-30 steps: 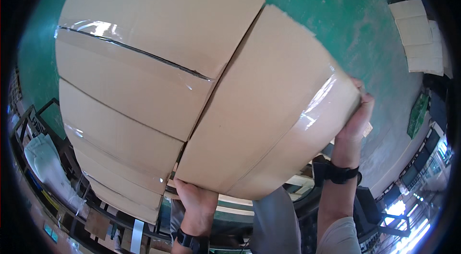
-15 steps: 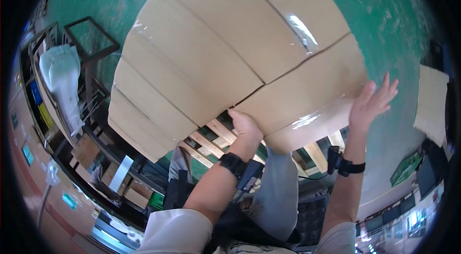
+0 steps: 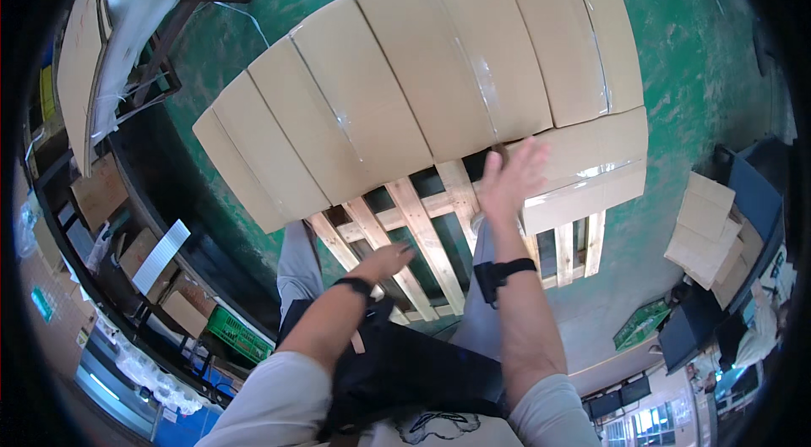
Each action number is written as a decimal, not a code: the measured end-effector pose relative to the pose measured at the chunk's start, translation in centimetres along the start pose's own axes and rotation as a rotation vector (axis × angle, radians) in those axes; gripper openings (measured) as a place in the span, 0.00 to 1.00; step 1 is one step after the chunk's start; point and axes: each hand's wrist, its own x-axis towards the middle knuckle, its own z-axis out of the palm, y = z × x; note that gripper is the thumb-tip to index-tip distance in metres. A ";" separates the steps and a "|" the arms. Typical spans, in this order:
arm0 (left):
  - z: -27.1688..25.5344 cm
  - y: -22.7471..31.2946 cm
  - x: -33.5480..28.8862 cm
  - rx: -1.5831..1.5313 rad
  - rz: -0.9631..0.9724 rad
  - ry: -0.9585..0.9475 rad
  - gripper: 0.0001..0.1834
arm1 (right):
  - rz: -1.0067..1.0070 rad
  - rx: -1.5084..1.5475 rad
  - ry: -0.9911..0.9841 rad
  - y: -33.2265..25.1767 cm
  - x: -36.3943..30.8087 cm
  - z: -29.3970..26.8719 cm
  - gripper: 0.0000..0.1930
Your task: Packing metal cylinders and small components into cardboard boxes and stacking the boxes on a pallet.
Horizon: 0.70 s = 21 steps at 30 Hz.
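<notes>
Several taped brown cardboard boxes stand side by side in a curved-looking row on a wooden pallet. Across their right end, on the near side, lies another cardboard box with a strip of clear tape. My right hand is at that box's left end, its fingers spread and nothing in its grasp; whether it touches the cardboard I cannot tell. Over the bare pallet slats hovers my left hand, apart from the boxes, its fingers smeared by motion. Both wrists wear black straps.
To the left, a dark metal frame holds white foam wrap. A green crate and loose cardboard pieces lie near a dark rail. Flattened cardboard leans at the right above a green floor. My legs stand against the pallet.
My left hand has come off the crosswise box's left corner and drawn back over the slats. My right hand has moved from that box's right end to its left end. The view has shifted.
</notes>
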 end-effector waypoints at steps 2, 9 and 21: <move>-2.6 -4.6 -6.7 0.403 -0.379 -0.147 0.35 | -0.047 0.018 -0.037 -5.3 -0.1 0.2 0.40; -5.7 -17.7 -22.1 0.055 -0.751 0.255 0.50 | -0.169 -0.202 0.162 -15.2 4.4 4.8 0.44; -9.1 -18.0 -23.9 0.076 -0.723 0.455 0.40 | 0.117 -0.146 -0.768 -18.0 -20.5 7.8 0.44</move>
